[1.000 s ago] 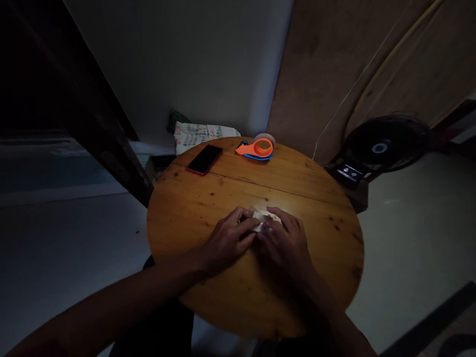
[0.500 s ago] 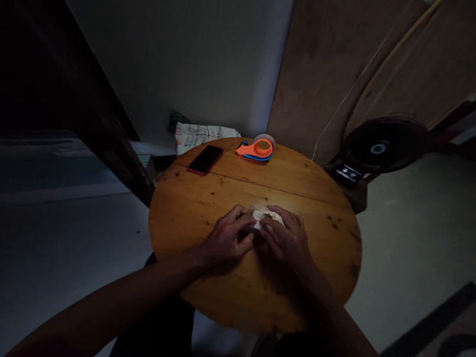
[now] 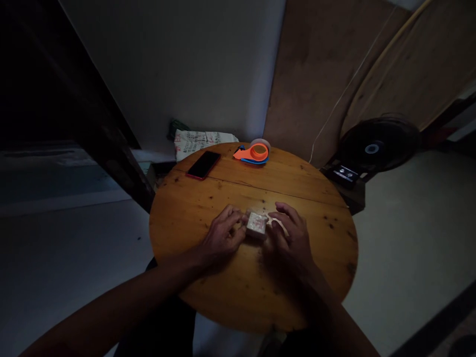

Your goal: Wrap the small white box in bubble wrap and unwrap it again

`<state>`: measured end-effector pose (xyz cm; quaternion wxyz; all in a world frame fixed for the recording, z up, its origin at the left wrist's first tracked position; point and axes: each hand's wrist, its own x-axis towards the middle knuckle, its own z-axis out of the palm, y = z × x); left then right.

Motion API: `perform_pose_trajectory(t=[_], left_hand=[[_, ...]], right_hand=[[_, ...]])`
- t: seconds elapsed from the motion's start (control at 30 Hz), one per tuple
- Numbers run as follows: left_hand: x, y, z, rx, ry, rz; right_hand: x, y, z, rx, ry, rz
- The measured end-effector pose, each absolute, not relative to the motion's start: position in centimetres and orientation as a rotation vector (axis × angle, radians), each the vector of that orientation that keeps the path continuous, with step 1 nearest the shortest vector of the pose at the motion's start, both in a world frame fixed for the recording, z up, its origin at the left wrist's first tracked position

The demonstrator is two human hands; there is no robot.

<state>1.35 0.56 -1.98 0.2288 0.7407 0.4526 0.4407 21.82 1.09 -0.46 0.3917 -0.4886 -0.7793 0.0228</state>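
A: What lies far left on the round wooden table [image 3: 208, 307]?

B: A dark phone with a red edge [image 3: 203, 164], flat near the far rim. Right of it sits an orange and blue tape dispenser [image 3: 253, 152]. Beyond the rim lies a printed white sack [image 3: 203, 142].

A: And nearer?

B: The left hand [image 3: 222, 238] rests on the wood, fingers curled, their tips against the left side of a small pale wrapped block [image 3: 256, 224] in the table's middle. Whether they grip it or only touch, I cannot tell.

A: The other hand?

B: The right hand [image 3: 292, 239] lies just right of the block, fingers loosely spread, the tips near or on its right edge; something pale shows under them. Far right, off the table, stands a black fan [image 3: 377, 145].
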Motion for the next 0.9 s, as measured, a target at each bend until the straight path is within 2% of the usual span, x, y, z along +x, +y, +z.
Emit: perform_pose_trajectory(t=[0.53,0.9], left_hand=[[1.38,1.02,-2.43,2.124,1.095,1.231],[1.32,0.91,-2.17,2.161,1.095,1.240]], right_hand=[[21.05,0.90,-0.30,-1.039,-2.245,-0.126],[21.89,0.96,-0.24,-1.150,-2.098,0.096]])
